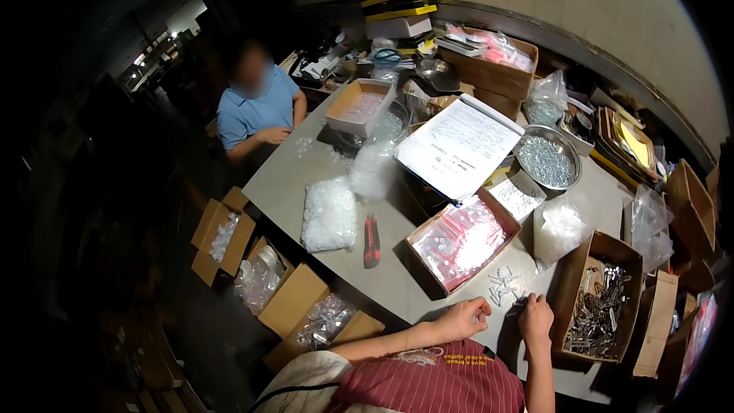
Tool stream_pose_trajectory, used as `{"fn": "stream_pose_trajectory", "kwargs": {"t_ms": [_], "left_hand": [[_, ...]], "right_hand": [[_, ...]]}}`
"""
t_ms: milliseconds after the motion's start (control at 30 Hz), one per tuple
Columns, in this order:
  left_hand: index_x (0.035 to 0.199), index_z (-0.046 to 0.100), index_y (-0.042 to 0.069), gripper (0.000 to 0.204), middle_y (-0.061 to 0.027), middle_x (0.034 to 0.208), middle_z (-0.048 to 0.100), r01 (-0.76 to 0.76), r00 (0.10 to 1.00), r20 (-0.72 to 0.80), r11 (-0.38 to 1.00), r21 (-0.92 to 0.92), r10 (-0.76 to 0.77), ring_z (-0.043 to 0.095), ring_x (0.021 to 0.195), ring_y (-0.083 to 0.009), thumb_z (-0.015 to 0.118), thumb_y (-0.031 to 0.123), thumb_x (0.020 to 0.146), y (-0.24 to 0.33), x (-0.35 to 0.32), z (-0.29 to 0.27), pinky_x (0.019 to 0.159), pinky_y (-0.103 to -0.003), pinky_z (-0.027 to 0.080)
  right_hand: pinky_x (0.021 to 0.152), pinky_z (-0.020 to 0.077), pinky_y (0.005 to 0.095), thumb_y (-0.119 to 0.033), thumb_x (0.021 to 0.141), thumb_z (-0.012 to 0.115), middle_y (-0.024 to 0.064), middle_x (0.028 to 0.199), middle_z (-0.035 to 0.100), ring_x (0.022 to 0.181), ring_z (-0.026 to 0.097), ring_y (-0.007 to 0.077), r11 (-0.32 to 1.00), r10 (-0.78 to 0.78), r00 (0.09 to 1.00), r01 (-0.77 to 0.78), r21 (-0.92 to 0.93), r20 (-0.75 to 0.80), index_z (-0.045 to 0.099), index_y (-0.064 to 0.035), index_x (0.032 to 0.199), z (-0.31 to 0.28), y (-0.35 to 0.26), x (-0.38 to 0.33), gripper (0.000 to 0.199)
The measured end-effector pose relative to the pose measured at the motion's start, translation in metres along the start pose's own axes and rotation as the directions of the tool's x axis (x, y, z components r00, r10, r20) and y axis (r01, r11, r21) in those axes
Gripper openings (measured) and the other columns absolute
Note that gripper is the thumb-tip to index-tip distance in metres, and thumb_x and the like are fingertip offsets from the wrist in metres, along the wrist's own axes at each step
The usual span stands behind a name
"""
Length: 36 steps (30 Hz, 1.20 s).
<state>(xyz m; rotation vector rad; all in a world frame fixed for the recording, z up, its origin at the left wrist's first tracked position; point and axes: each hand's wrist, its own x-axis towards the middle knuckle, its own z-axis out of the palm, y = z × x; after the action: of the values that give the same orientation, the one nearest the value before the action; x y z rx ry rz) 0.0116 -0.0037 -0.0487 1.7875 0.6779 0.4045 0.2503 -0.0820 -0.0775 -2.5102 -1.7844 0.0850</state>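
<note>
My left hand [465,318] is over the near edge of the table with its fingers curled in; whatever it holds, if anything, is too small to make out. Beside it, my right hand [537,317] is closed, its fingertips next to a small loose pile of pale screw-like pieces [501,287]. What those fingertips pinch cannot be seen. Just beyond the pile stands an open carton [430,279] of small clear bags with red edges [462,241]. To the right of my right hand, a cardboard box [631,254] contains many small metal clips or hooks [600,310].
A utility knife [371,241] and a bag of white plastic pieces [329,214] lie left. Further back are a clipboard [459,145], a metal bowl of screws [547,159] and a plastic bag [562,229]. A person in blue [256,115] sits across; open cartons [302,298] stand below the table's left edge.
</note>
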Motion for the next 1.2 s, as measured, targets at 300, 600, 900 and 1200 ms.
{"fn": "stream_pose_trajectory", "kwargs": {"t_ms": [300,600,900,1200], "left_hand": [[0.110,0.059,0.005,0.030,-0.0084,0.100,0.067,0.040,0.999,-0.006,0.999,-0.019,-0.041,0.065,0.095,-0.0210,0.073,0.013,0.085,-0.010,-0.001,0.004,0.085,-0.035,0.052],[0.110,0.060,0.005,0.033,-0.0105,0.097,0.069,-0.031,0.998,0.044,0.992,-0.119,0.036,0.067,0.089,-0.0241,0.076,0.015,0.083,0.008,-0.001,-0.001,0.081,-0.036,0.052],[0.111,0.057,0.001,0.036,-0.0181,0.096,0.068,-0.152,0.988,0.023,0.986,-0.062,0.154,0.069,0.091,-0.0312,0.074,0.006,0.080,0.008,-0.009,-0.003,0.077,-0.039,0.052],[0.111,0.057,0.001,0.036,-0.0171,0.098,0.069,-0.175,0.983,0.033,0.974,-0.145,0.181,0.069,0.093,-0.0317,0.070,0.002,0.078,0.023,-0.006,0.017,0.081,-0.039,0.053]], "right_hand": [[0.070,0.0557,0.0407,-0.001,0.077,0.063,0.0160,0.088,0.063,0.083,0.068,0.0316,0.967,-0.080,0.995,0.091,-0.236,0.059,0.053,-0.0020,0.101,0.015,0.006,0.001,0.025],[0.098,0.0445,0.0452,-0.002,0.074,0.069,0.0083,0.094,0.065,0.094,0.062,0.0286,0.738,-0.521,0.777,0.618,0.272,-0.352,0.064,-0.0060,0.102,-0.126,-0.064,-0.028,0.029],[0.114,0.0315,0.0533,-0.005,0.071,0.075,0.0032,0.104,0.066,0.109,0.061,0.0236,0.670,-0.555,0.759,0.650,0.358,-0.341,0.068,-0.0106,0.105,-0.128,-0.084,-0.042,0.036],[0.116,0.0264,0.0557,-0.003,0.071,0.076,0.0033,0.098,0.071,0.113,0.061,0.0242,0.747,-0.485,0.812,0.577,0.329,-0.324,0.069,-0.0088,0.108,-0.125,-0.065,-0.055,0.038]]}}
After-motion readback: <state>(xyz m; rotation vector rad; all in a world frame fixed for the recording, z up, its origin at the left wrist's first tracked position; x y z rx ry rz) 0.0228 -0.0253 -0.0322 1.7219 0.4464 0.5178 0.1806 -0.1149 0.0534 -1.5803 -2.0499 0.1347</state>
